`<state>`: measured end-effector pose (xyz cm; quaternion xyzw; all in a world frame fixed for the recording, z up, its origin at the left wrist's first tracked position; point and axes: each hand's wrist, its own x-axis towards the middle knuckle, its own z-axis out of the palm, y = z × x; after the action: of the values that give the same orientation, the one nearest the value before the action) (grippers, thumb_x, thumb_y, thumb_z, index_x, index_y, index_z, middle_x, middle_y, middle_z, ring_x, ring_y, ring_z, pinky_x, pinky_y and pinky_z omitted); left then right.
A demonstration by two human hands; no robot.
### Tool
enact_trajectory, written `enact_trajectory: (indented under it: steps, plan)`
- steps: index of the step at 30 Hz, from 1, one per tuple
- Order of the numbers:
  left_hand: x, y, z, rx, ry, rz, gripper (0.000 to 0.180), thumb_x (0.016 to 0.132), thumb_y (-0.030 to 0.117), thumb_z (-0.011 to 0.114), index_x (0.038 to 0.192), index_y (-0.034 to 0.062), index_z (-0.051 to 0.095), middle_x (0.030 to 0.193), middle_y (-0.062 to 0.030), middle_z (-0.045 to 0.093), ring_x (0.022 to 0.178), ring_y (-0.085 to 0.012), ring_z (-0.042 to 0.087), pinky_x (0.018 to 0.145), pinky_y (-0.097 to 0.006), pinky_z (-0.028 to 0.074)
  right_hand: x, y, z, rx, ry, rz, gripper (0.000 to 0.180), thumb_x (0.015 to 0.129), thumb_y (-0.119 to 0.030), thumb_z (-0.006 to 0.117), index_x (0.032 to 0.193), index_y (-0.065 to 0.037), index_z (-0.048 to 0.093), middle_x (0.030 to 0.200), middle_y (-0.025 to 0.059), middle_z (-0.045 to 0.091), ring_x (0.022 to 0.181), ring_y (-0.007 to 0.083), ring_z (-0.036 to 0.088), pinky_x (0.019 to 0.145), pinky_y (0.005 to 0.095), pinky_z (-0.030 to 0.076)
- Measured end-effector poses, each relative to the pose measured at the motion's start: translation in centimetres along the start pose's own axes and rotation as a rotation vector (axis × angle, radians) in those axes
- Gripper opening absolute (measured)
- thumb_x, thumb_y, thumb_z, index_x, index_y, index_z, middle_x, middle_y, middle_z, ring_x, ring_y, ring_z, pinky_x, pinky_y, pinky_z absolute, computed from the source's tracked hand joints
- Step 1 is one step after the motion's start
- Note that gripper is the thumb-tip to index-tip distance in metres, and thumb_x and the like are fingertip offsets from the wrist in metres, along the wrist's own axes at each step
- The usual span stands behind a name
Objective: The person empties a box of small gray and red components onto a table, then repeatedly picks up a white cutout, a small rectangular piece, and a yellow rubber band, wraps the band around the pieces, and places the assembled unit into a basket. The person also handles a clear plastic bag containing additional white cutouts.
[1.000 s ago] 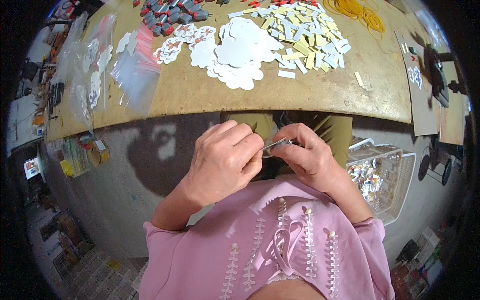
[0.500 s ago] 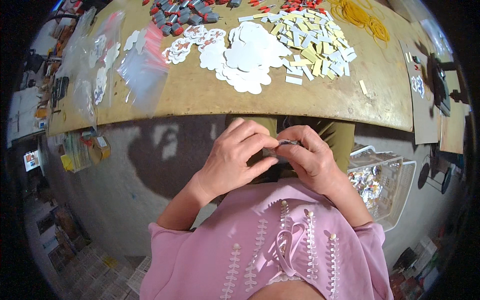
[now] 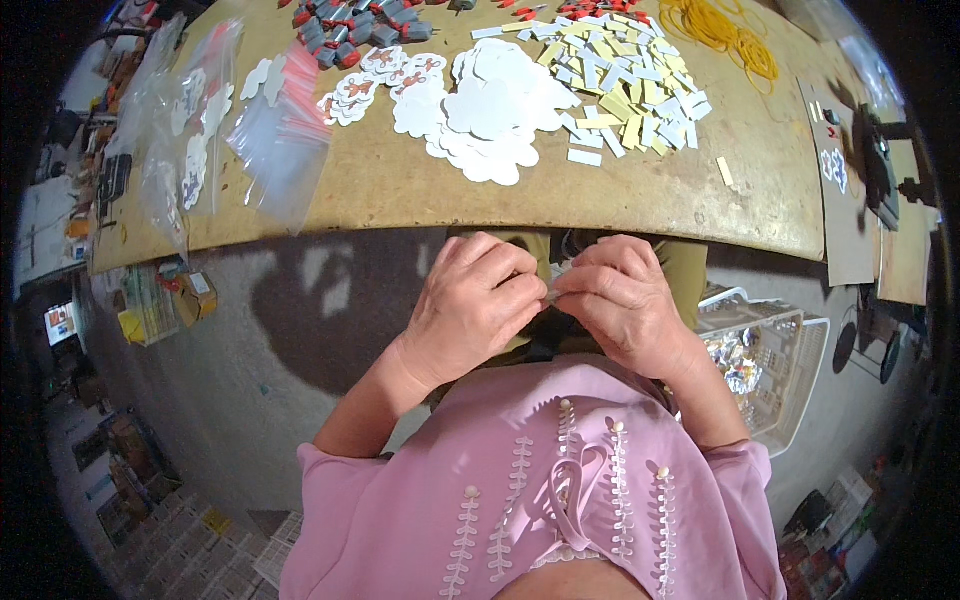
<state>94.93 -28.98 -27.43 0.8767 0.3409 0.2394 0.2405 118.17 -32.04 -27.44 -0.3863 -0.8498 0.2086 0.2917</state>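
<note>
My left hand [image 3: 472, 305] and my right hand [image 3: 628, 300] meet in front of the table's near edge, above my lap. Between their fingertips is a small, crumpled, pale greyish piece [image 3: 557, 278] that looks like thin plastic. Both hands pinch it with curled fingers, and most of it is hidden behind them. On the table beyond lie a heap of white scallop-edged cutouts [image 3: 500, 110] and smaller cutouts printed with brown figures [image 3: 355, 97]. Clear bags with pink-red tops [image 3: 283, 130] are fanned out to the left.
Pale and yellow strips [image 3: 640, 85] are heaped at the table's far right, beside yellow loops of band [image 3: 740, 50]. Grey-and-red small parts [image 3: 345, 30] lie at the back. Below the table's edge [image 3: 400, 222], a white plastic basket [image 3: 805, 380] stands on the right.
My right fingers have closed further over the small piece, hiding the dark part seen before. My left thumb has drawn in toward its fingers.
</note>
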Motion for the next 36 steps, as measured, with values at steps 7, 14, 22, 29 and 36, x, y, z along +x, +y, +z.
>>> enact_trajectory:
  steps: [7, 14, 22, 29, 36]
  plan:
    - [0.2, 0.6, -0.6, -0.017, -0.055, 0.088, 0.007, 0.083, 0.013, 0.071, 0.088, 0.0111, 0.067, 0.093, -0.0009, 0.061, 0.094, -0.0220, 0.059, 0.087, -0.038, 0.048, 0.1, -0.9, -0.2, -0.248, -0.014, -0.009, 0.021, 0.076, -0.016, 0.066, 0.096, -0.010, 0.069, 0.106, 0.0041, 0.068, 0.108, 0.0245, 0.062, 0.100, 0.0459, 0.046]
    - [2.0, -3.8, -6.1, -0.123, 0.117, -0.117, 0.016, 0.090, 0.010, 0.072, 0.106, 0.0081, 0.072, 0.102, -0.0086, 0.072, 0.087, -0.0294, 0.070, 0.077, -0.038, 0.057, -0.4, -0.7, -0.4, 0.049, -0.044, 0.144, 0.031, 0.073, 0.002, 0.068, 0.103, -0.004, 0.070, 0.095, 0.0108, 0.063, 0.094, 0.0310, 0.064, 0.080, 0.0412, 0.054]
    - [5.0, -13.7, -9.4, 0.404, 0.360, -0.352, 0.027, 0.087, 0.012, 0.078, 0.112, 0.0040, 0.070, 0.111, -0.0122, 0.067, 0.085, -0.0297, 0.071, 0.076, -0.037, 0.057, -1.0, -0.8, 0.2, 0.004, 0.040, 0.192, 0.027, 0.073, 0.009, 0.072, 0.096, -0.003, 0.067, 0.096, 0.0119, 0.062, 0.090, 0.0325, 0.064, 0.073, 0.0417, 0.054]
    - [5.7, -13.4, -9.4, 0.166, 0.400, -0.498, 0.015, 0.088, 0.013, 0.077, 0.098, 0.0024, 0.073, 0.098, -0.0121, 0.068, 0.081, -0.0261, 0.072, 0.074, -0.035, 0.056, -1.2, -0.7, 0.6, 0.038, 0.031, 0.199, 0.026, 0.073, 0.009, 0.072, 0.098, -0.001, 0.067, 0.098, 0.0134, 0.062, 0.091, 0.0332, 0.064, 0.074, 0.0415, 0.054]
    - [6.1, -13.1, -11.5, 0.159, 0.351, -0.462, 0.017, 0.091, 0.013, 0.074, 0.097, -0.0019, 0.073, 0.089, -0.0138, 0.071, 0.075, -0.0202, 0.070, 0.070, -0.033, 0.054, -1.1, -0.8, 0.7, 0.084, 0.030, 0.198, 0.024, 0.075, 0.004, 0.068, 0.099, -0.001, 0.069, 0.098, 0.0131, 0.062, 0.093, 0.0320, 0.064, 0.081, 0.0408, 0.054]
